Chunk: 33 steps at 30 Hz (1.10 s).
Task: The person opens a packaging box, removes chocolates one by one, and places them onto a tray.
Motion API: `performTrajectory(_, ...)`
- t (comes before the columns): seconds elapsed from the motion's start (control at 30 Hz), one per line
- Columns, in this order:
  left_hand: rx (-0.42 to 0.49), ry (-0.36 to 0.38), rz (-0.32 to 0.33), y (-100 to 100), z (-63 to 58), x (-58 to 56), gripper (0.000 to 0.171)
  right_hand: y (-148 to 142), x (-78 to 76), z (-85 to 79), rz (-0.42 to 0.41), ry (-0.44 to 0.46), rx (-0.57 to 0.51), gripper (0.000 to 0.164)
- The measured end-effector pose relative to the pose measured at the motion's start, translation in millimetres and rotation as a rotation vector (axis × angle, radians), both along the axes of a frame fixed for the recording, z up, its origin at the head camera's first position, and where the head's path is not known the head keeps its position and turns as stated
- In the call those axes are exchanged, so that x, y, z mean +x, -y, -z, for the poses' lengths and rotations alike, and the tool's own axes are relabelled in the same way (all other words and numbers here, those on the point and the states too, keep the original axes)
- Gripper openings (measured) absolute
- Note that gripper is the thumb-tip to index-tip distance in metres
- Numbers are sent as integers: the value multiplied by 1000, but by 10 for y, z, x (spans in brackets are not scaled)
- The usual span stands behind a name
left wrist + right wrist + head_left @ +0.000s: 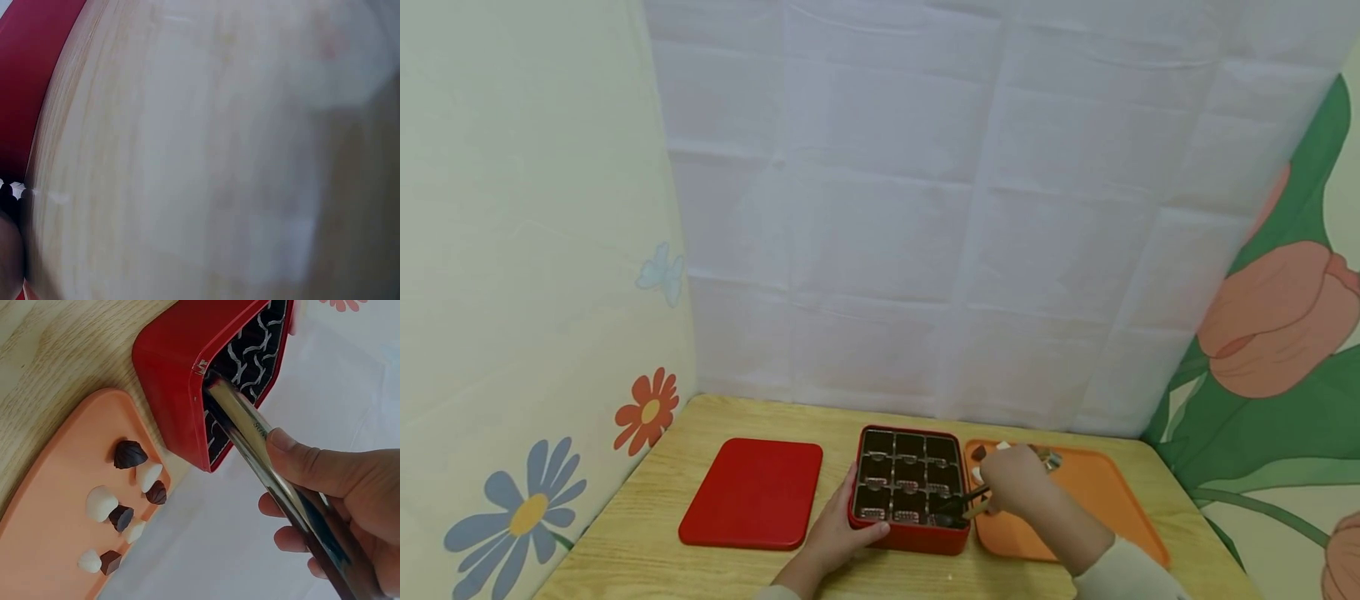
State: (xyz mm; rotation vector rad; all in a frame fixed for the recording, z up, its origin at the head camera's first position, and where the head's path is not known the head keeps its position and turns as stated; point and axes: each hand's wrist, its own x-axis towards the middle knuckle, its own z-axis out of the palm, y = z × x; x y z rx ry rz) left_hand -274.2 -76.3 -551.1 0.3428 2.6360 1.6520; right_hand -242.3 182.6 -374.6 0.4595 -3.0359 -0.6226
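Observation:
A red square tin (pixel 921 538) with a black divider insert (pixel 908 489) of several compartments stands mid-table. My left hand (pixel 837 533) grips its near left corner, thumb along the front wall and fingers on the left side. With my right hand (pixel 337 500) I hold metal tongs (pixel 265 450), thumb on one arm and fingers around the other. The tongs' tips reach down into the near right compartment. Whether they pinch a chocolate there I cannot tell. Dark and white chocolates (pixel 129 454) lie on the orange tray (pixel 50 519) right beside the tin.
A red lid (pixel 752 493) lies flat on the wooden table (pixel 647 554) to the left of the tin. Behind the table hangs a white cloth (pixel 880 250). Flower-printed walls (pixel 512 292) close in both sides.

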Motion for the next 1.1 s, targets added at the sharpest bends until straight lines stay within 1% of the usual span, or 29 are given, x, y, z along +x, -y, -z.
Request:
performTrajectory(0.23, 3, -2, 2, -5, 15, -2, 112, 26, 25, -33, -11, 12, 40, 34)
performTrajectory(0.4, 11, 1, 6, -1, 16, -5, 112, 8, 46, -40, 2, 0, 14, 38)
performTrajectory(0.53, 20, -6, 8, 0, 10, -11, 112, -64, 59, -54, 5, -8, -30, 35)
performTrajectory(0.73, 20, -4, 2, -3, -1, -11, 113, -272, 60, -27, -7, 2, -197, 24)
performTrajectory(0.83, 18, -6, -3, -5, -7, -9, 113, -378, 54, -8, 10, 27, -275, 19)
performTrajectory(0.9, 22, -10, 0, -7, -9, -10, 113, -441, 62, 3, 16, 47, -321, 17)
performTrajectory(0.97, 23, -17, 3, -9, -6, -13, 114, -499, 75, 14, 19, 50, -372, 17)
performTrajectory(1.03, 24, -19, 6, -11, 0, -19, 114, -555, 98, 19, 16, 43, -419, 18)
performTrajectory(1.1, 21, -17, 3, -11, 8, -23, 114, -602, 118, 27, 34, 52, -465, 23)
